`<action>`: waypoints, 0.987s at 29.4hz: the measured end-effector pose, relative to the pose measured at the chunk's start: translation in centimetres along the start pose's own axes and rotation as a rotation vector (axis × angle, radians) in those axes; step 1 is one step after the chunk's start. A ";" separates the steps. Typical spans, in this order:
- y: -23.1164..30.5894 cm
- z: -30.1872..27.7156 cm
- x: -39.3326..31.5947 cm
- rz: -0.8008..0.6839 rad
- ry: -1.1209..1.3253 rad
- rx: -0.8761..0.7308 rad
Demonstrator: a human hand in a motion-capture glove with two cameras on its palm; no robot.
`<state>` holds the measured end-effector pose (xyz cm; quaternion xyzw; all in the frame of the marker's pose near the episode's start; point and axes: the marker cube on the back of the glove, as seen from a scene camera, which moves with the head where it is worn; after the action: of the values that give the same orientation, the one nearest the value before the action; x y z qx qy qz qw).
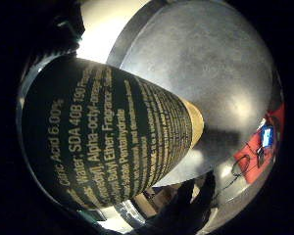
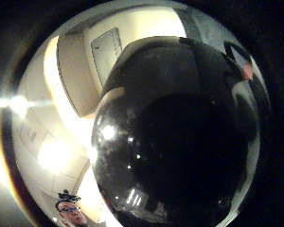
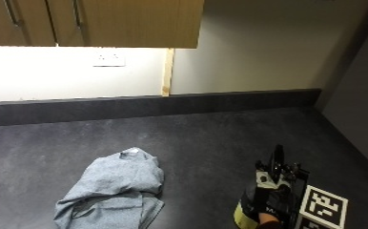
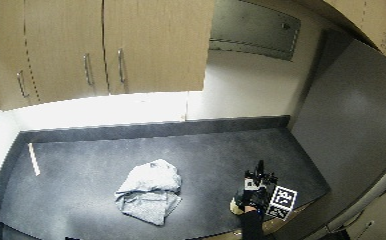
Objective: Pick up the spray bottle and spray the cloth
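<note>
1 spray bottle (image 3: 247, 210) – gripped by gloved right hand (image 3: 270, 202), 1 crumpled cloth (image 3: 114, 193) well apart

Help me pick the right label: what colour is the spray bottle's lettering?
Gold-yellow on a dark label, on the spray bottle; clearest in the little finger side palm view.

A dark grey, speckled stone-look countertop (image 3: 222, 138) is seen across the lower two thirds of the outside view, bordered at the rear by a low upstand of the same dark material (image 3: 139, 107). Light wooden wall cabinets (image 3: 107, 21) with slim metal bar handles (image 3: 77, 13) are mounted along the upper left of the frame. A white double wall socket (image 3: 108, 58) is set in the brightly lit pale wall below them. A grey flat wall panel (image 4: 253, 27) is found at the upper right of the wide view, and a pale narrow strip (image 4: 33, 159) is laid at the counter's left edge.
</note>
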<state>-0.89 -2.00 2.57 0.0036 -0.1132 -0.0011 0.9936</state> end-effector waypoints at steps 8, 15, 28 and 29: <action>2.2 -1.4 -2.0 -0.031 0.041 -0.051; 1.6 -1.8 -1.9 -0.031 0.051 -0.043; -0.4 -3.9 -9.7 -0.129 0.106 0.052; -0.4 -4.0 -10.4 -0.148 0.106 0.053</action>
<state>-10.11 -2.33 -3.68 0.0383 -0.0598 -0.0714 0.9949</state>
